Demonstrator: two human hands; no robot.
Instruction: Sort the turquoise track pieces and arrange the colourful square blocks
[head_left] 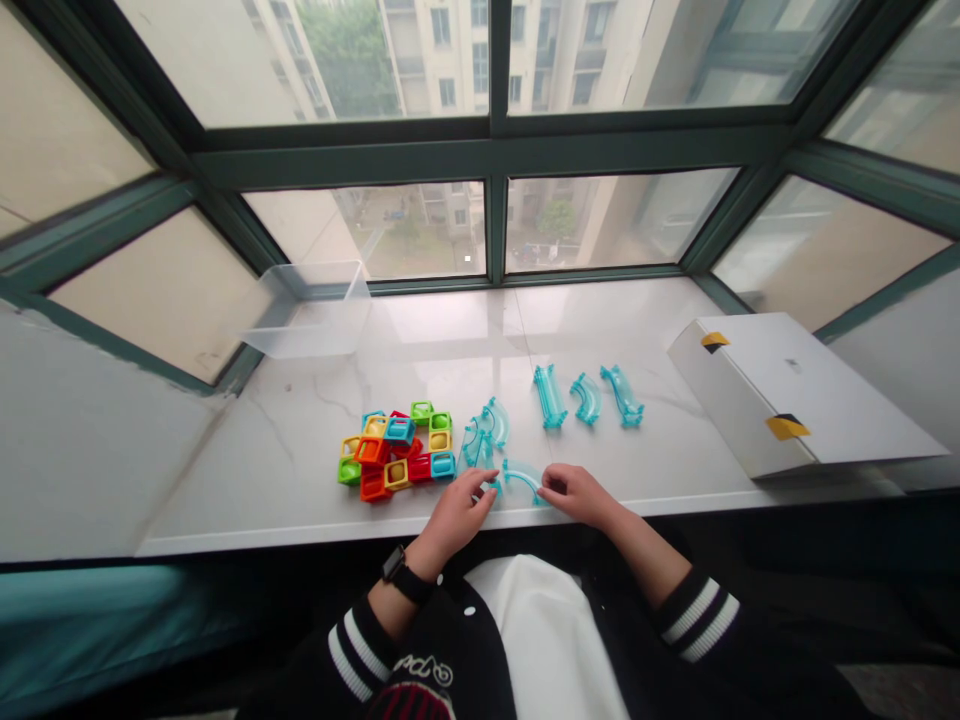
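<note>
Between my two hands a curved, translucent blue track piece [523, 473] lies on the white sill. My right hand [579, 493] is closed, its fingertips pinching the right end of that curve. My left hand [463, 508] has thumb and index finger around the near end of another blue track piece [480, 456]; how firmly they grip is hard to see. Just beyond it is a curved blue track piece [495, 422], overlapping its neighbours. Farther right, a straight track piece [550, 397], a short curved piece [586, 399] and a wavy piece [622, 396] lie apart.
Left of my hands sits a pile of coloured blocks [396, 450], red, yellow, green and blue. A clear plastic bin [311, 335] stands at the back left. At the right is a white box [810, 390] with yellow-black tape. Windows [495, 150] border the sill [262, 500].
</note>
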